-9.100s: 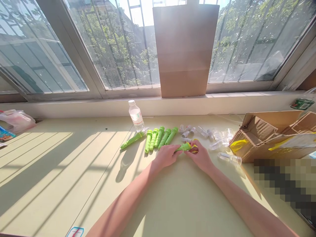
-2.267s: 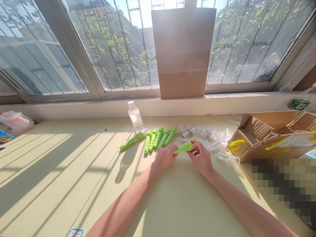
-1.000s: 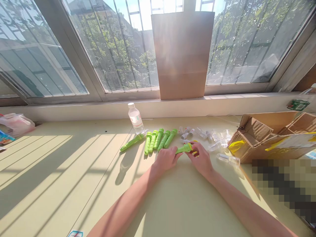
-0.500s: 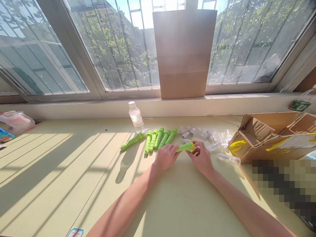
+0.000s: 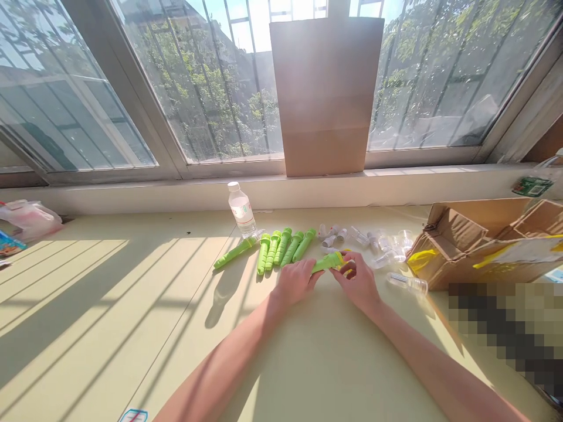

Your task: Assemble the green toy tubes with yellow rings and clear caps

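Note:
Between my two hands lies a green ribbed plastic tube (image 5: 324, 262) with a wider collar, held just above the table. My left hand (image 5: 297, 279) is wrapped round its narrow end. At the collar end, my right hand (image 5: 358, 278) pinches the tube with thumb and fingers, where a yellow part (image 5: 348, 268) shows partly hidden by the fingers. Beyond my left hand, several similar green tubes (image 5: 282, 247) lie side by side in a row. Another green tube (image 5: 235, 253) lies apart at a slant to the left, its collar end by the water bottle.
A clear water bottle (image 5: 241, 211) stands behind the tubes. Clear plastic cups (image 5: 391, 243) and small whitish cylinders (image 5: 334, 235) lie loose beyond my right hand. One clear container (image 5: 407, 284) lies nearer. An opened cardboard box (image 5: 479, 246) stands right; a plastic bag (image 5: 33, 220) lies far left.
The held green tube has tilted slightly, and a little more of it shows between my hands. Both hands keep their grip in nearly the same place.

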`<state>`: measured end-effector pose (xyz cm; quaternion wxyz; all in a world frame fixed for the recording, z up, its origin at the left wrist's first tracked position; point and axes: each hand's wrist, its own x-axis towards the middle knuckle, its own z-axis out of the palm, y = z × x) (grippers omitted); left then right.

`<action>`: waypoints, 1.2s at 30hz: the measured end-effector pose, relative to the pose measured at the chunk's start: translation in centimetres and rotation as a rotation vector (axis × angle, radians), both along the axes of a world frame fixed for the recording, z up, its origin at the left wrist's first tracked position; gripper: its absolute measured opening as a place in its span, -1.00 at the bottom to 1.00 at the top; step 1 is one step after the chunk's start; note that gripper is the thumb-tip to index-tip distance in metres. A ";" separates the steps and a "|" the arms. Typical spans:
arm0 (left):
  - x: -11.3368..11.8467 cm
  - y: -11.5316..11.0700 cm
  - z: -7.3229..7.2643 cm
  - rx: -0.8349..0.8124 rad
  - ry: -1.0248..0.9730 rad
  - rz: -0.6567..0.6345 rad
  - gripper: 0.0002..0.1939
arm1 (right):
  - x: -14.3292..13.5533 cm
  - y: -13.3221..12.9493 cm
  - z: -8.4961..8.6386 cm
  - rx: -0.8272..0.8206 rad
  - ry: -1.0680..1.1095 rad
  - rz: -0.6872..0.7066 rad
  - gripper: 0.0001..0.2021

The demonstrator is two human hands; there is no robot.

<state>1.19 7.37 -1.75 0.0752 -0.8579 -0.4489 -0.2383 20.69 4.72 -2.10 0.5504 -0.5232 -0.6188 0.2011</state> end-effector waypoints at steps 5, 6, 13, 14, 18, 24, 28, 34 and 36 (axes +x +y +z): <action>0.0 0.0 0.3 0.020 0.056 -0.007 -0.65 | 0.0 0.0 0.1 -0.040 0.009 -0.001 -0.60; 0.0 0.0 0.3 0.026 0.063 -0.009 -0.65 | 0.0 0.0 0.1 -0.040 0.015 -0.007 -0.60; 0.0 0.2 0.4 0.025 0.041 0.004 -0.65 | -0.1 -0.1 0.0 -0.027 0.004 0.028 -0.61; 0.0 0.2 0.4 0.017 0.038 0.003 -0.65 | -0.1 -0.1 -0.1 -0.018 -0.001 0.036 -0.62; 0.0 0.1 0.2 -0.029 0.012 -0.016 -0.64 | 0.0 0.1 -0.5 0.030 -0.025 0.016 -0.70; -0.1 0.3 -0.2 -0.032 -0.087 0.001 -0.73 | -0.1 0.0 -0.6 0.065 -0.042 0.003 -0.75; -0.1 0.5 -0.4 0.074 -0.052 -0.015 -0.69 | -0.2 0.0 -0.5 0.085 -0.023 -0.018 -0.75; 0.0 0.4 -0.2 0.138 -0.030 -0.021 -0.65 | -0.2 -0.1 -0.3 0.106 -0.023 -0.024 -0.74; 0.0 0.4 -0.2 0.127 -0.024 -0.019 -0.65 | -0.3 -0.1 -0.3 0.108 -0.031 -0.030 -0.74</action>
